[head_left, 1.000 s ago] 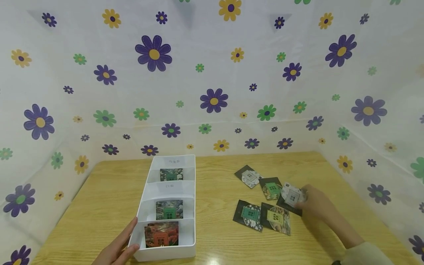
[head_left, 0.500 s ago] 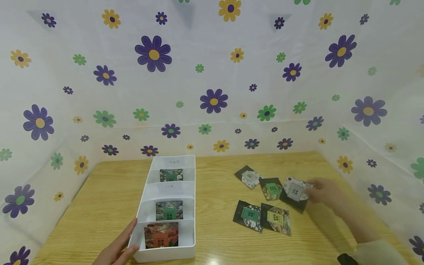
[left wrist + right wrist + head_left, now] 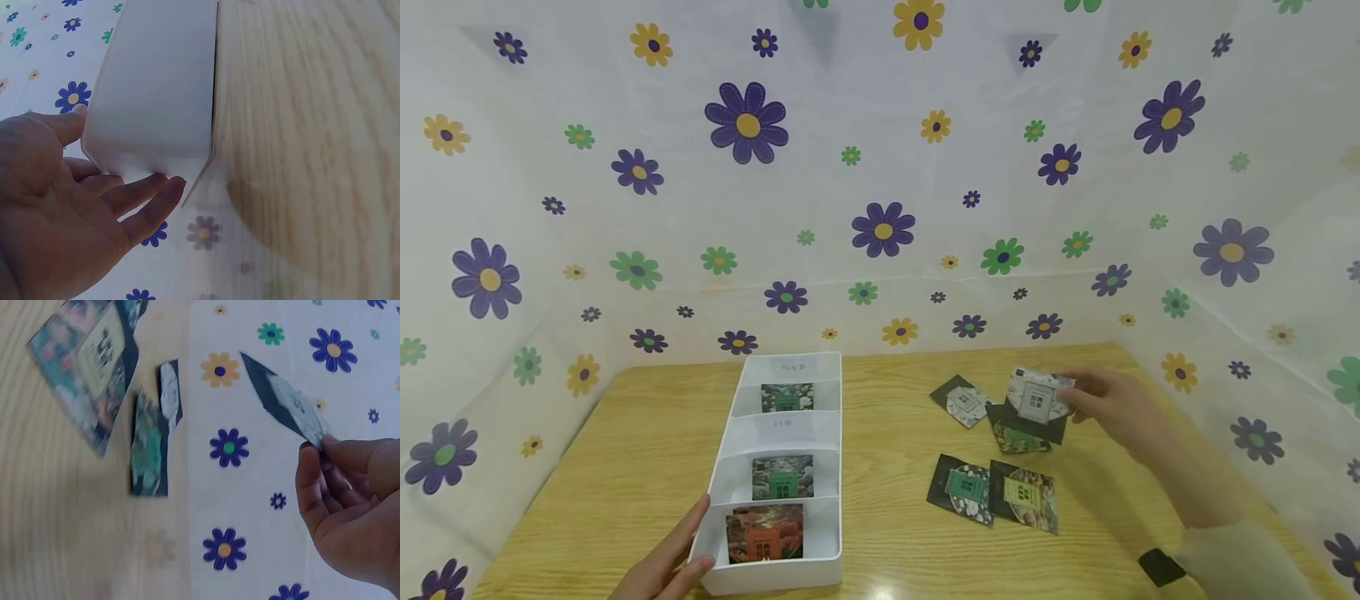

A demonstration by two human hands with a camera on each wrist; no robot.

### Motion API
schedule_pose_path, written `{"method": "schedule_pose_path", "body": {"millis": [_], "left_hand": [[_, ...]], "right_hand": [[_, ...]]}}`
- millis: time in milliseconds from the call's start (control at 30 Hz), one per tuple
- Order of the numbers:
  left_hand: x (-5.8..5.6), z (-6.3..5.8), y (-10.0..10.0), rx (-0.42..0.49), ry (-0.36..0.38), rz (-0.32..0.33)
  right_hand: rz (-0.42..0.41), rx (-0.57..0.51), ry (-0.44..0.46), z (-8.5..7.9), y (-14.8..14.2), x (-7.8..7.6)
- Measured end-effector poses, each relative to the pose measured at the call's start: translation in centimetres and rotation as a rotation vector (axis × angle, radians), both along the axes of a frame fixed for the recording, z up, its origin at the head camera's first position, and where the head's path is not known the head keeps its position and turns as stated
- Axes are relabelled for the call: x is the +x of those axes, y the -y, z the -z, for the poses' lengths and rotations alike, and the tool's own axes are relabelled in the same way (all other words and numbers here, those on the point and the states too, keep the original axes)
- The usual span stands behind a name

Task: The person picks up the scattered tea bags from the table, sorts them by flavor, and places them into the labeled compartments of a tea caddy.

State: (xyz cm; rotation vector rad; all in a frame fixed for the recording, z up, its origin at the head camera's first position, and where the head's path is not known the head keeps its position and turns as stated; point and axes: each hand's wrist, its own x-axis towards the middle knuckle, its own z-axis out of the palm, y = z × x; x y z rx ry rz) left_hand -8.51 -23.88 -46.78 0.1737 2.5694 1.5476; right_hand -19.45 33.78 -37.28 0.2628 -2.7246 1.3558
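Observation:
In the head view my right hand (image 3: 1108, 408) pinches a white-and-black tea sachet (image 3: 1036, 398) by its right edge, above a green-labelled sachet (image 3: 1018, 440) that it partly covers. The right wrist view shows the held sachet (image 3: 284, 400) tilted, its corner between thumb and fingers. My left hand (image 3: 662, 558) rests at the near left corner of a white divided box (image 3: 805, 571). Seen from the left wrist, its fingertips touch the outside of the box (image 3: 153, 81), fingers nearly straight and spread. Red sachets (image 3: 765, 535) stand in the nearest compartment.
A teal-labelled sachet (image 3: 962, 489) and a yellow-labelled sachet (image 3: 1025, 496) lie side by side on the wooden table (image 3: 895, 417). Another white sachet (image 3: 962, 402) lies behind them. Further compartments hold green sachets (image 3: 783, 477). A flowered cloth (image 3: 820, 183) surrounds the table.
My right hand has lifted the white-and-black sachet off the table and moved it up and left, over the green-labelled one. The left hand and the box have stayed in place.

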Motion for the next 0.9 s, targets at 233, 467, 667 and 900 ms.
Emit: {"method": "schedule_pose_path", "body": {"millis": [233,467,667,900], "left_hand": [[0.0,0.1,-0.1,-0.003,-0.04,-0.005],[0.0,0.1,-0.1,-0.003,-0.035,-0.004],[0.1,0.2,-0.1,-0.015,-0.045,-0.012],[0.0,0.1,-0.1,-0.008,-0.029,-0.012]], "right_hand": [[-0.014,-0.201,-0.086,-0.5,4.1,-1.6],[-0.09,-0.271,-0.12,-0.7,8.5,-3.5],[-0.153,-0.339,-0.12,-0.7,11.9,-4.6],[-0.186,-0.345,-0.114,0.1,15.6,-5.5]]}}
